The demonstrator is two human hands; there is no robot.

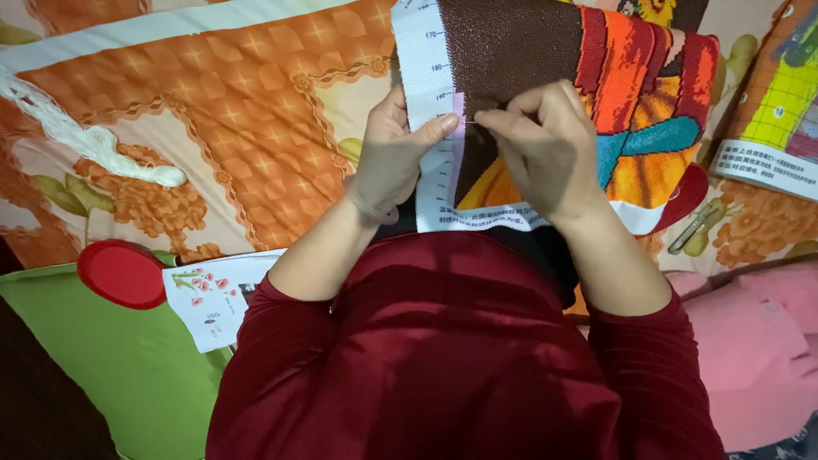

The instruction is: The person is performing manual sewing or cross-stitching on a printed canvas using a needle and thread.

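Left hand (394,153) pinches the white-bordered, multicoloured cross-stitch canvas (545,51) edge; right hand (545,145), just beside it, pinches a thin needle (471,122) pointing leftward.

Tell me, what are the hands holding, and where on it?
The left hand grips the cross-stitch cloth by its white left border, thumb on top. The right hand pinches at the cloth's brown part beside that border; a needle is too small to tell.

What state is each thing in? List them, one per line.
Canvas: held up, partly stitched, white margin bare.
Left hand: gripping the canvas edge, thumb on front.
Right hand: fingers pinched at the stitching.
White thread: loose bundle lying on the bedspread.
Chart: lying flat at right.
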